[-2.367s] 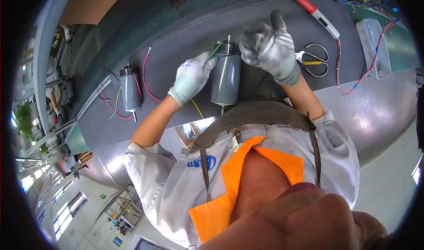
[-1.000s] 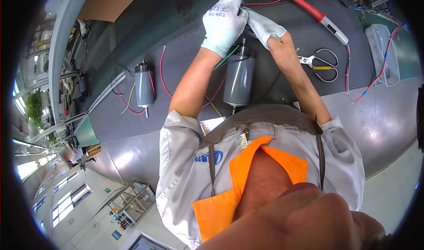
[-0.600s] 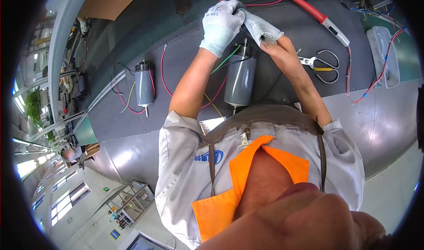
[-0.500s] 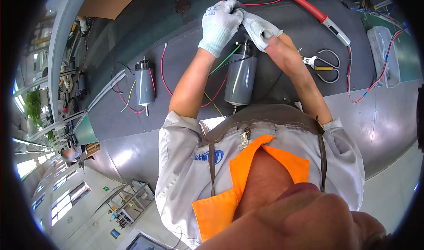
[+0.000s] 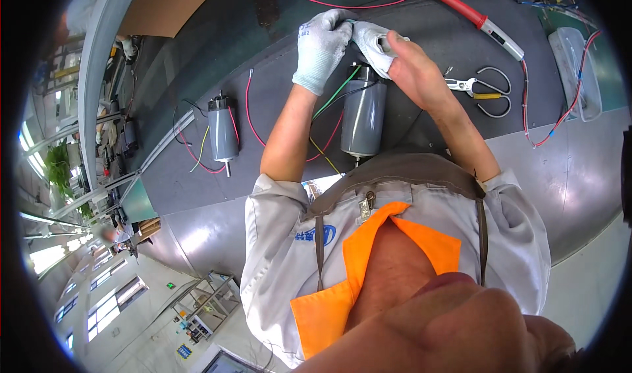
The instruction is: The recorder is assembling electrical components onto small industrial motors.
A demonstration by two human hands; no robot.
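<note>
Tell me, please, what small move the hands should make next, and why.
Probably the left hand should gently draw the white glove off the right hand: it appears to pinch the glove at its finger end, while the right thumb and much of the palm are bare, with the other fingers seemingly hidden inside.

I can see a light grey shirt (image 5: 283, 274) with loose sleeves (image 5: 271, 205), a bright orange collar (image 5: 355, 254) and a round blue mark (image 5: 329, 233). The dark brown apron (image 5: 405, 167) has two thin straps (image 5: 320, 254). A white glove (image 5: 314, 53) with blue print covers the left hand (image 5: 322, 38).
</note>
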